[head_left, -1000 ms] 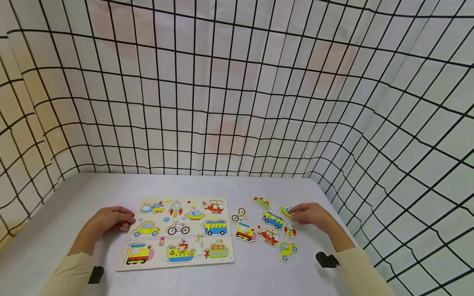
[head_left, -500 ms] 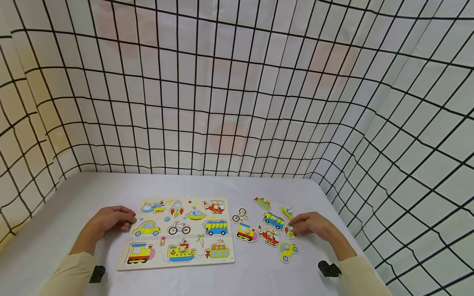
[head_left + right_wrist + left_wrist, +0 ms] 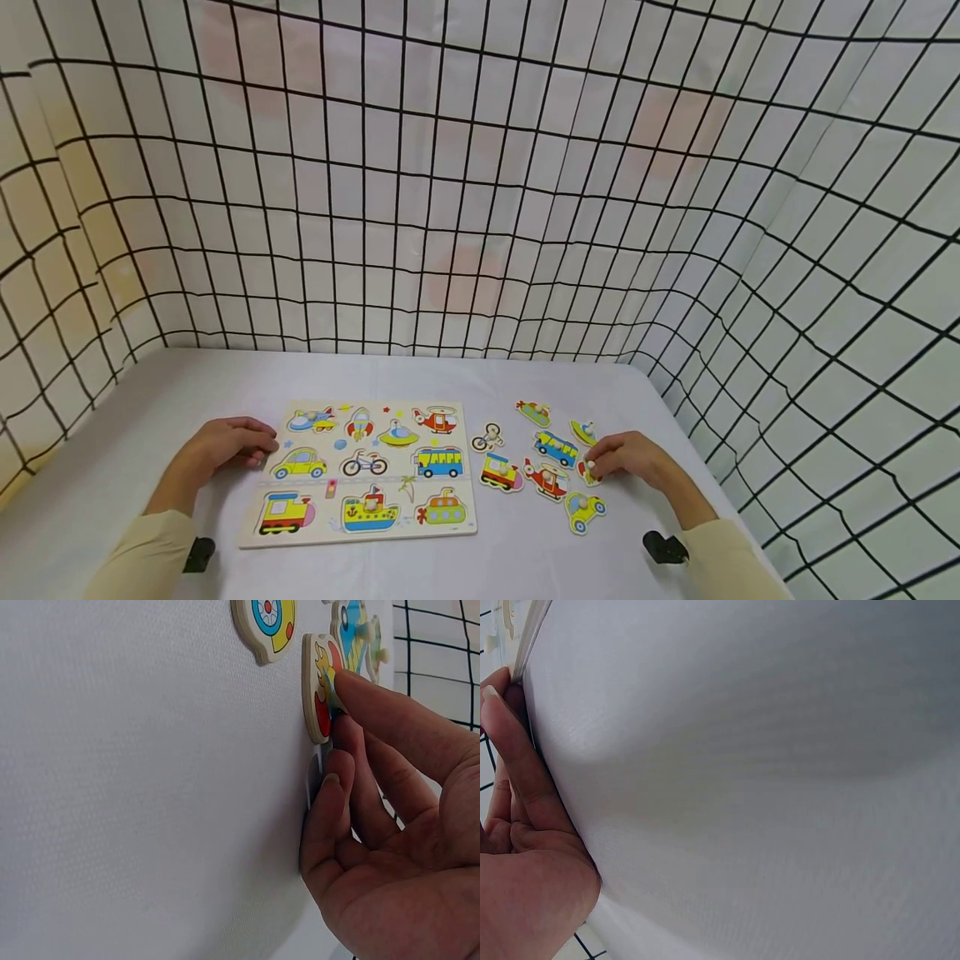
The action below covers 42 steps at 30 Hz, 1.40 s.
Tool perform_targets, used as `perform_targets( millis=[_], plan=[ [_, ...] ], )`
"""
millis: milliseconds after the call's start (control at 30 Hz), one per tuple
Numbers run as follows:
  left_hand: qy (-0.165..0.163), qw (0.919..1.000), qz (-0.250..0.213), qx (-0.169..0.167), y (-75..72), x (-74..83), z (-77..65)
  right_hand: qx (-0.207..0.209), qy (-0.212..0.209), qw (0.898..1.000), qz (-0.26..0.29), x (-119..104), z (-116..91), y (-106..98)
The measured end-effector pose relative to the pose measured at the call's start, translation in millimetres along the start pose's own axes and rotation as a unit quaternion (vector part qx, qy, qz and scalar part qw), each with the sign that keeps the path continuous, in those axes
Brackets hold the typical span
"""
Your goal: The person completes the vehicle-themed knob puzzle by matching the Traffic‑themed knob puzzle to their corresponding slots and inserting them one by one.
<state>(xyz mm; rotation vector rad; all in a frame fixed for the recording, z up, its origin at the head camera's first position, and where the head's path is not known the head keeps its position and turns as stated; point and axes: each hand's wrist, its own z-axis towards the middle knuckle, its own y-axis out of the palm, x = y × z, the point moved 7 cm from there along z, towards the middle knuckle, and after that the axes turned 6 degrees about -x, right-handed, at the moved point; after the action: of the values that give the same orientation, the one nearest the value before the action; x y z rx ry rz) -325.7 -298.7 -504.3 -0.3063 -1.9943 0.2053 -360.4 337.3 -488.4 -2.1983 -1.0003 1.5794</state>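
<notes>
My right hand [image 3: 628, 455] pinches the rocket puzzle piece [image 3: 316, 690] with thumb and fingertips, over its knob; the fingers hide part of it. The flying saucer piece [image 3: 583, 432] lies just beyond that hand, the helicopter piece [image 3: 546, 480] to its left and the car piece [image 3: 583, 510] nearer the person. On the left, the wooden puzzle board [image 3: 253, 500] shows printed vehicles. My left hand [image 3: 228, 444] rests at the board's left edge, fingers loosely bent, fingertips right at the rim. The boat piece [image 3: 371, 510] and plane piece [image 3: 311, 419] sit in the board, knobs showing.
Between board and right hand lie the bicycle piece [image 3: 487, 437], train piece [image 3: 501, 472], bus piece [image 3: 555, 448] and submarine piece [image 3: 533, 412]. A white cloth [image 3: 525, 558] covers the table. Black netting [image 3: 480, 250] hangs in front of white walls around the back and sides.
My right hand has moved from the flying saucer piece toward the person, onto the rocket piece, and its fingertips have closed there. The left hand stays at the board's edge.
</notes>
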Motion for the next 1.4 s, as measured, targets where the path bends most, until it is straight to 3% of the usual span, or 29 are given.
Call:
perform_targets(
  millis=[400, 667, 1033, 1400],
  plan=[
    [0.001, 1.0000, -0.003, 0.000, 0.2, 0.1, 0.1, 0.009, -0.002, 1.000, -0.012, -4.1, -0.3, -0.5],
    [0.008, 0.9999, 0.002, -0.007, 0.3, 0.6, -1.3, -0.008, 0.001, 0.999, -0.048, -14.0, 0.3, -5.1],
    [0.006, 0.9999, 0.001, -0.009, 0.6, 1.5, -2.1, -0.023, -0.004, 0.998, -0.054, -42.7, 5.0, -14.4],
    [-0.002, 1.0000, -0.001, -0.005, -0.1, 0.6, -0.4, -0.042, -0.046, 0.995, -0.075, -89.1, 20.0, 3.8]
  ],
)
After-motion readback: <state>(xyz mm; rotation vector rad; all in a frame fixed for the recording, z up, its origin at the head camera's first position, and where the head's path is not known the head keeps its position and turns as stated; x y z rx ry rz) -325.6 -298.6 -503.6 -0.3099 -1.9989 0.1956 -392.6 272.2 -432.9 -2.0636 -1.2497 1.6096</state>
